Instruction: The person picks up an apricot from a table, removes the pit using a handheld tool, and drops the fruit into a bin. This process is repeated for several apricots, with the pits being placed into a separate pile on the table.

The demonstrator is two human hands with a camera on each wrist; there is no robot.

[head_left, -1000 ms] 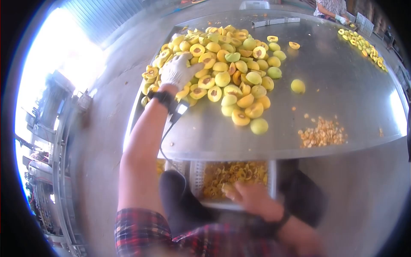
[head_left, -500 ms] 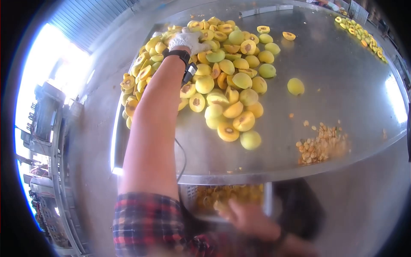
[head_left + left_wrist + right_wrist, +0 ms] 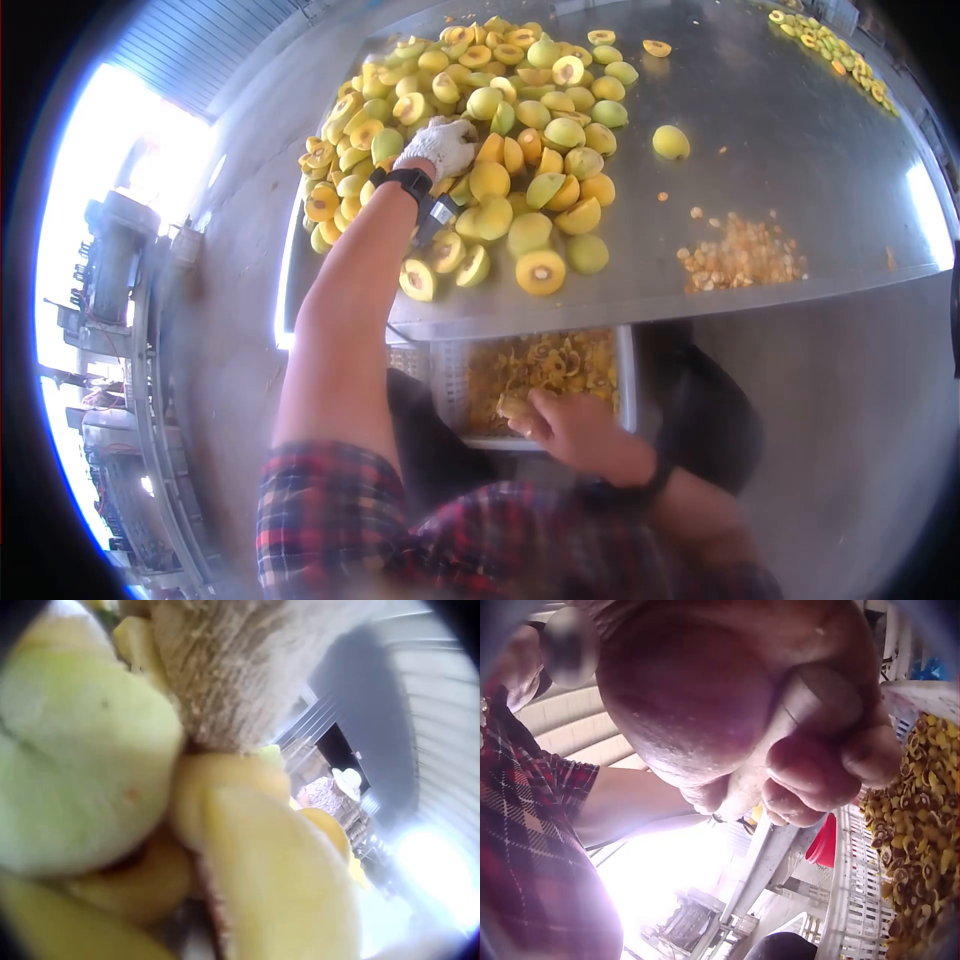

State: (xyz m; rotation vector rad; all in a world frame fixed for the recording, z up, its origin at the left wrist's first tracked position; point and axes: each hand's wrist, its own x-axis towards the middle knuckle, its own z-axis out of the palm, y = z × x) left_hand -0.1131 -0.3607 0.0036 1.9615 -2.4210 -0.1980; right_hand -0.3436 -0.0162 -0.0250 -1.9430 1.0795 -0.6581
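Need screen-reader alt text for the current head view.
A white-gloved left hand reaches into a heap of yellow-green fruit, many pieces halved, on a metal table. The bare right hand grips a pale object near a white crate of yellowish scraps; orange bits lie at right.

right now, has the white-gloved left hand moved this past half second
Yes, toward the person: the left hand, then beyond the lone round yellow-green fruit, is now about level with it.

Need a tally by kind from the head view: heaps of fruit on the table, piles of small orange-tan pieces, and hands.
Fruit heaps: 2 (large heap, far-right heap)
Piles of small pieces: 1 (orange-tan pile)
Hands: 2 (gloved left hand, bare right hand)
Total: 5
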